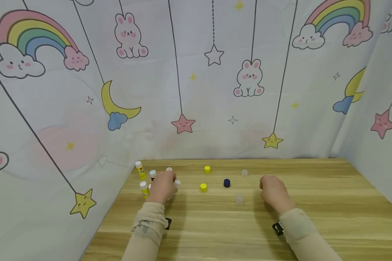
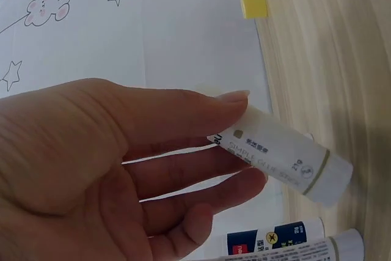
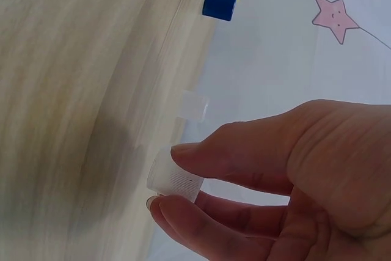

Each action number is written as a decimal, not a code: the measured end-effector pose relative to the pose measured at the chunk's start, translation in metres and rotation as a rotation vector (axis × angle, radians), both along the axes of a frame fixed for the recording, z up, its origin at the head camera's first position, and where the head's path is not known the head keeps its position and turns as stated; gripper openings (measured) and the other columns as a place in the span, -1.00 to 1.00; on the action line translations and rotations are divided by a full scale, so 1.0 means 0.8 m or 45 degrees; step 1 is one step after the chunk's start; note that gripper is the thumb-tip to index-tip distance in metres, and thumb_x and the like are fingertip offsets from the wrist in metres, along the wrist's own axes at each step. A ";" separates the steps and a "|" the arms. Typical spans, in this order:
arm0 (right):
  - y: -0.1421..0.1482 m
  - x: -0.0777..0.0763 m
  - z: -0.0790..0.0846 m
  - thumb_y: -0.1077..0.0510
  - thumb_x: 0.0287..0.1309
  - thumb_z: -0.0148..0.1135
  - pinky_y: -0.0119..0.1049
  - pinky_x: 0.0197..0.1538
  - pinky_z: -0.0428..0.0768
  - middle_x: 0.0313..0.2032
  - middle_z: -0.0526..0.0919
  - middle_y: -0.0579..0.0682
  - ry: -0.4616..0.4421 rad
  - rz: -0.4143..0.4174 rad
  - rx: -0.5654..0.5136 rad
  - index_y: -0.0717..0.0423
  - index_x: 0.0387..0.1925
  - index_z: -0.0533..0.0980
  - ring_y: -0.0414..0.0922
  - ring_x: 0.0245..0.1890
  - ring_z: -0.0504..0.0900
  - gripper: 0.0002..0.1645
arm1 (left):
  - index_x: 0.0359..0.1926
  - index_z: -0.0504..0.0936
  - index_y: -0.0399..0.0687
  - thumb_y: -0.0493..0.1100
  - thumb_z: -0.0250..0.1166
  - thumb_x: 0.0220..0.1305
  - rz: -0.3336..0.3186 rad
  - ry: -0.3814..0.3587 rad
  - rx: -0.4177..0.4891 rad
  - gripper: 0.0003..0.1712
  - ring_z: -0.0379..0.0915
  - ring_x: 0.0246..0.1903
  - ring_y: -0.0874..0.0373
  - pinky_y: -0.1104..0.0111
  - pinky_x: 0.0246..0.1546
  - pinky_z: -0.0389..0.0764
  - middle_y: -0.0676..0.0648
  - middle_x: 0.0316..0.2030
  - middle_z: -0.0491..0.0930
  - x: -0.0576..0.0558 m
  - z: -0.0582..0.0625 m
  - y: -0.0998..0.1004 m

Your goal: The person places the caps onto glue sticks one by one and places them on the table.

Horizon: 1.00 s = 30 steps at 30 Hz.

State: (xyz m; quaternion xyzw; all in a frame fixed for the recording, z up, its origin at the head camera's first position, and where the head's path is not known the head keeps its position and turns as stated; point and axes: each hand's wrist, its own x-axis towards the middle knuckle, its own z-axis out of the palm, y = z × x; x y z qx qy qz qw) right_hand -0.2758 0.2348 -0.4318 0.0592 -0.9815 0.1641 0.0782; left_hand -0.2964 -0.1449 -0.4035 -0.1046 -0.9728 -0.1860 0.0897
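My left hand [image 1: 162,187] is at the left of the table among several upright glue sticks. In the left wrist view, its thumb and fingers grip a white glue stick [image 2: 278,151], which is tilted with its white end toward the table. Below it show a dark blue glue stick [image 2: 275,238] and part of another white-ended one. My right hand [image 1: 275,193] is over the table's right half. Between its thumb and fingertips it pinches a translucent white ribbed cap [image 3: 175,174], seen close in the right wrist view; the head view hides this cap.
Two yellow caps [image 1: 203,187], a dark blue cap [image 1: 227,183] and two translucent caps [image 1: 239,200] stand between the hands. Yellow glue sticks [image 1: 139,170] stand at the table's left edge. A patterned curtain [image 1: 215,98] hangs behind the wooden table [image 1: 215,232].
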 end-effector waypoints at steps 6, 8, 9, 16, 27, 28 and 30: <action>-0.002 -0.004 0.003 0.54 -0.15 0.14 -0.03 -0.27 0.58 -0.39 0.64 0.07 0.017 0.012 -0.011 0.24 -0.44 0.61 0.00 -0.38 0.57 -0.75 | -0.39 0.68 -0.15 -0.44 0.41 0.04 -0.021 0.019 0.006 -0.85 0.59 -0.39 0.01 0.11 -0.33 0.64 -0.08 -0.42 0.66 -0.006 -0.009 -0.001; -0.003 -0.004 0.007 0.54 -0.12 0.16 0.01 -0.22 0.61 -0.33 0.68 0.12 0.004 0.012 -0.024 0.27 -0.37 0.64 0.05 -0.32 0.62 -0.73 | -0.37 0.68 -0.15 -0.43 0.41 0.06 -0.026 0.028 0.014 -0.86 0.59 -0.38 0.00 0.10 -0.30 0.64 -0.08 -0.41 0.67 -0.006 -0.009 0.000; -0.004 -0.004 0.008 0.54 -0.12 0.16 0.03 -0.20 0.61 -0.30 0.69 0.14 -0.006 0.012 -0.037 0.28 -0.33 0.64 0.08 -0.29 0.64 -0.71 | -0.36 0.69 -0.15 -0.42 0.42 0.06 -0.029 0.032 0.023 -0.86 0.59 -0.38 0.01 0.10 -0.30 0.64 -0.08 -0.40 0.67 -0.005 -0.008 0.000; 0.000 -0.003 0.013 0.52 -0.08 0.13 0.07 -0.18 0.60 -0.25 0.70 0.16 -0.031 -0.008 -0.085 0.30 -0.23 0.65 0.13 -0.24 0.64 -0.66 | -0.28 0.69 -0.17 -0.39 0.43 0.10 -0.069 0.042 0.064 -0.85 0.55 -0.40 0.04 0.15 -0.34 0.61 -0.09 -0.36 0.67 -0.001 -0.002 0.009; -0.012 0.002 0.027 0.44 -0.04 0.23 0.07 -0.26 0.58 -0.26 0.71 0.19 0.121 0.086 -0.071 0.27 -0.24 0.66 0.15 -0.28 0.64 -0.74 | -0.25 0.69 -0.11 -0.35 0.42 0.16 -0.055 0.066 0.098 -0.86 0.59 -0.38 0.02 0.16 -0.38 0.62 -0.09 -0.32 0.69 0.001 0.005 0.014; -0.014 0.003 0.026 0.44 -0.02 0.24 0.07 -0.26 0.58 -0.25 0.71 0.19 0.126 0.096 -0.077 0.28 -0.24 0.66 0.16 -0.27 0.65 -0.75 | -0.24 0.69 -0.11 -0.35 0.41 0.16 -0.058 0.072 0.104 -0.86 0.60 -0.38 0.02 0.16 -0.38 0.62 -0.09 -0.31 0.69 0.002 0.005 0.014; -0.020 0.002 0.024 0.44 0.00 0.26 0.08 -0.25 0.59 -0.24 0.72 0.20 0.133 0.127 -0.086 0.28 -0.22 0.67 0.17 -0.25 0.66 -0.76 | -0.23 0.70 -0.10 -0.35 0.40 0.16 -0.046 0.073 0.110 -0.85 0.60 -0.38 0.04 0.17 -0.38 0.63 -0.09 -0.30 0.70 0.005 0.006 0.011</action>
